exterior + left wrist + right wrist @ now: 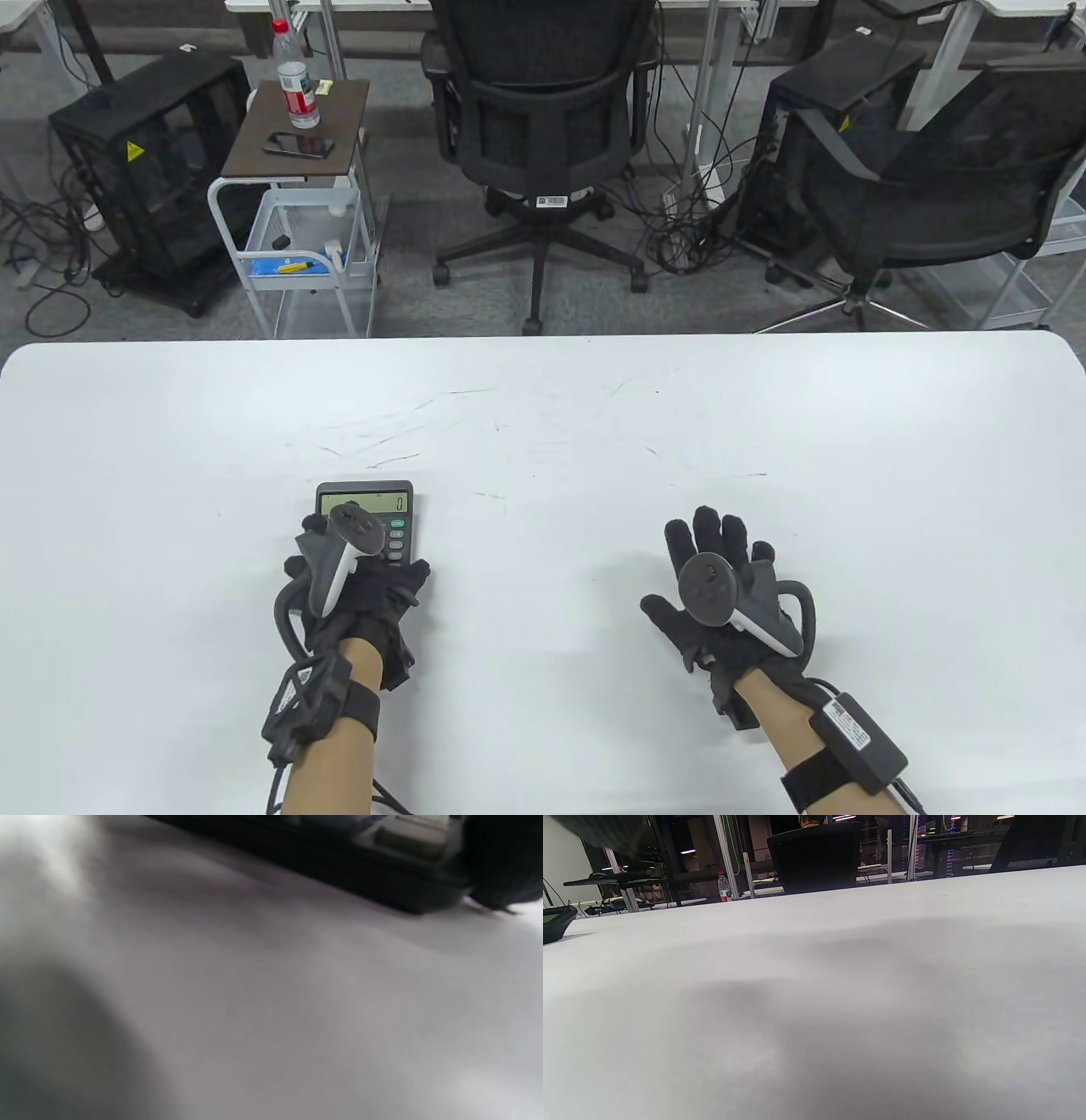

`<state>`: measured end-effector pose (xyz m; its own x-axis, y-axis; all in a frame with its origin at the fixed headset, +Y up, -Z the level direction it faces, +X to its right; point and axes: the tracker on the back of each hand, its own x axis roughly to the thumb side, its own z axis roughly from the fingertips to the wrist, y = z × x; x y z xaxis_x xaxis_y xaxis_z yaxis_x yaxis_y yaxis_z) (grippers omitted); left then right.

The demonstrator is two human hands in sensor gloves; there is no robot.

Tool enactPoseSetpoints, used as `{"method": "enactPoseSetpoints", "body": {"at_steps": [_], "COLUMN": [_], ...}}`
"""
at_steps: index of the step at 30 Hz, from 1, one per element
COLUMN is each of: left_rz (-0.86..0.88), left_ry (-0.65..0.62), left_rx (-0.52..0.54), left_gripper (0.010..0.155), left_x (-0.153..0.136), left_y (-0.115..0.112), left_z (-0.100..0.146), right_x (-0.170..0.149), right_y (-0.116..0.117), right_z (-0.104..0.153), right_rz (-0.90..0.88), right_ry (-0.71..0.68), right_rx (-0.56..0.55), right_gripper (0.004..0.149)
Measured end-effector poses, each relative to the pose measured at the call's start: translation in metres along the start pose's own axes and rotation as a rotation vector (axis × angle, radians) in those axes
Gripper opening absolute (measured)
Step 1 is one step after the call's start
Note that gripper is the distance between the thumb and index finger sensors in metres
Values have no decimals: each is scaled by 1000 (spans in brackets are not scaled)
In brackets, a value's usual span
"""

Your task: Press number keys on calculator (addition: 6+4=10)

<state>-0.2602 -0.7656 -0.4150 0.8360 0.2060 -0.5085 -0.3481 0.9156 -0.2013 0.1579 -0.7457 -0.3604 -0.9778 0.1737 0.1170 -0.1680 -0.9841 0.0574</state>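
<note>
Now the calculator (365, 509) lies flat on the white tabletop (594, 424), left of the middle and nearer to the near edge; its display (363, 502) shows 0. The left hand (356, 586) lies over the lower part of the calculator and hides most of the keys; whether a finger presses a key, I cannot tell; in the left wrist view the calculator's dark edge (339, 870) sits on the tabletop, blurred. The right hand (721, 586) rests flat on the tabletop with fingers spread, holding nothing, well apart from the calculator, toward the right.
</note>
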Motion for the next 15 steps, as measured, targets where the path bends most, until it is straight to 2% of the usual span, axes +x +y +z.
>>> {"method": "enactPoseSetpoints", "body": {"at_steps": [3,7,11,15], "left_rz": [-14,-12,-41,14], "left_ry": [0,-2,-36,-93], "left_rx": [76,126,150,130], "left_gripper": [115,117,116,115], "left_x": [4,8,21,50], "left_y": [2,2,0,-9], "left_z": [0,7,25,54], "right_x": [1,2,0,-3], "right_y": [1,0,-3,-4], "right_z": [0,1,2,2], "right_rz": [4,-2,-20,-25], "right_ry": [-2,-7,-2,10], "right_rx": [2,-2,-17,-22], "right_gripper": [91,90,90,90]}}
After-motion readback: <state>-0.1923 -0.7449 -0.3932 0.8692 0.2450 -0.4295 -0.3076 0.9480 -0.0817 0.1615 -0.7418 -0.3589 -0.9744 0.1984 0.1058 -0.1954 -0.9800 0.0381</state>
